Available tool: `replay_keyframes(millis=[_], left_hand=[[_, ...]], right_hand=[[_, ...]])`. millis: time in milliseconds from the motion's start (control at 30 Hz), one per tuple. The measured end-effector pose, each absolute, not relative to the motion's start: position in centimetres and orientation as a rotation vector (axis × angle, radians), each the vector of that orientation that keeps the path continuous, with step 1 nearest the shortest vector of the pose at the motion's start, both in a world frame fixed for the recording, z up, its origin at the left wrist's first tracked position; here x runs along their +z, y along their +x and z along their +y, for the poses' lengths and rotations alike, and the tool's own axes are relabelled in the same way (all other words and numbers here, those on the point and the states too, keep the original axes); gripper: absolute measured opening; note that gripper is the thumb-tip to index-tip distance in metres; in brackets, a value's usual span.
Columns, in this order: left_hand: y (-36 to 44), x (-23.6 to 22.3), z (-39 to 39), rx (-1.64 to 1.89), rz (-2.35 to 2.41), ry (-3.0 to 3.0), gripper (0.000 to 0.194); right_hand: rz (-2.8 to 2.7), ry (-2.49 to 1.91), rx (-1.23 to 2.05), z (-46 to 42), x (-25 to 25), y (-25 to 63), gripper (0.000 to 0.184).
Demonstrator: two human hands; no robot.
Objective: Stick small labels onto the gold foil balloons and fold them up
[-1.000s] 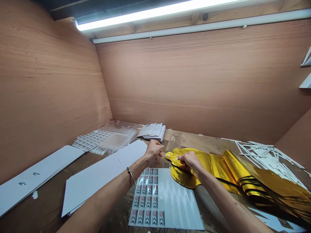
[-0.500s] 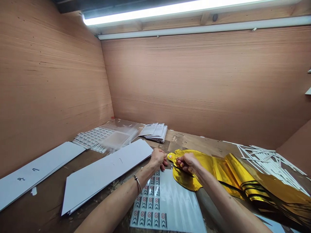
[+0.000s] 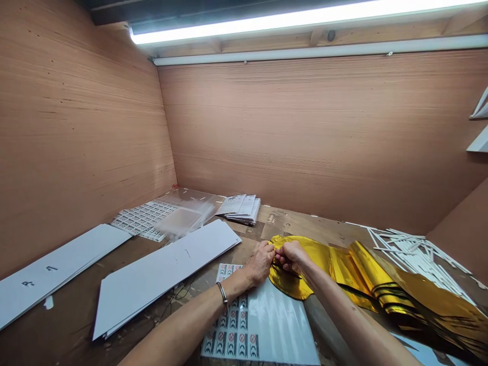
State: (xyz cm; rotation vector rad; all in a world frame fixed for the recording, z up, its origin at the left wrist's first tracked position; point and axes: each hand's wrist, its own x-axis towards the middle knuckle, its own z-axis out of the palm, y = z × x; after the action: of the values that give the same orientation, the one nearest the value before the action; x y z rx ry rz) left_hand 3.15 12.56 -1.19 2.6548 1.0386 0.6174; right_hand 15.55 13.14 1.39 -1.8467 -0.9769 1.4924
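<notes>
A shiny gold foil balloon (image 3: 320,249), flat and uninflated, lies across the table, its rounded end under my hands. At that end's left edge, my left hand (image 3: 261,262) is closed with its fingertips on the foil. My right hand (image 3: 292,255) pinches the foil right beside it, fingers curled, the two hands almost touching. Both sets of fingertips are partly hidden, and so is the small tab between them. Beneath my left wrist is a sticker sheet (image 3: 282,325) with CE labels on its left part and bare backing on the right.
More gold foil balloons (image 3: 430,300) are stacked at right, near a pile of white sticks (image 3: 427,254). Long white cards (image 3: 163,274) lie at left. Behind them are another label sheet (image 3: 143,218), clear plastic bags (image 3: 186,216) and printed leaflets (image 3: 240,208). Wooden walls enclose the table.
My left hand has moved right and slightly down onto the foil's edge, covering the tab with a pale round spot that showed before. My right hand stays nearly in place.
</notes>
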Motion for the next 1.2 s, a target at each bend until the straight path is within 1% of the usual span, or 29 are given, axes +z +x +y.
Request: replay_keyframes(millis=[100, 200, 367, 500, 567, 633, 700, 800, 867, 1000, 1200], left_hand=[[2.8, -1.6, 12.2, 0.551, 1.038, 2.720, 0.022], [2.6, -1.8, 12.1, 0.509, 1.092, 2.774, 0.023], [3.0, -2.0, 11.8, 0.457, 1.112, 2.825, 0.022], [2.7, -2.1, 12.0, 0.589, 1.108, 2.718, 0.020], [2.2, -1.9, 12.3, 0.707, 1.202, 2.625, 0.019], [1.7, -1.4, 12.8, 0.837, 1.427, 2.442, 0.019], [1.4, -0.7, 13.3, 0.911, 1.614, 2.129, 0.017], [2.0, 0.3, 14.0, 0.887, 1.636, 1.563, 0.012], [2.9, 0.6, 14.4, 0.850, 1.615, 1.322, 0.010], [5.0, 0.6, 14.8, 0.836, 1.593, 1.143, 0.007], [5.8, 0.6, 14.8, 0.986, 1.424, 1.036, 0.009]], right_hand=[[-1.115, -1.979, 1.437, 13.0, 1.8, 15.6, 0.022], [-1.308, -2.061, 1.248, 12.6, 2.3, 15.6, 0.018], [-1.604, -2.039, 0.666, 10.7, 2.9, 15.6, 0.012], [-2.195, -1.853, 0.145, 9.6, 1.5, 15.9, 0.018], [-2.391, -1.781, -0.057, 9.5, 0.6, 16.0, 0.019], [-2.411, -1.777, -0.089, 9.6, 0.0, 16.2, 0.022], [-2.410, -1.767, -0.089, 9.8, -0.3, 16.3, 0.024], [-2.379, -1.776, -0.072, 10.0, -0.4, 16.3, 0.026], [-2.343, -1.799, -0.053, 10.1, -0.5, 16.2, 0.027], [-2.230, -1.845, -0.052, 10.1, -0.7, 15.5, 0.025], [-2.041, -1.911, -0.043, 10.7, -1.0, 14.4, 0.023]])
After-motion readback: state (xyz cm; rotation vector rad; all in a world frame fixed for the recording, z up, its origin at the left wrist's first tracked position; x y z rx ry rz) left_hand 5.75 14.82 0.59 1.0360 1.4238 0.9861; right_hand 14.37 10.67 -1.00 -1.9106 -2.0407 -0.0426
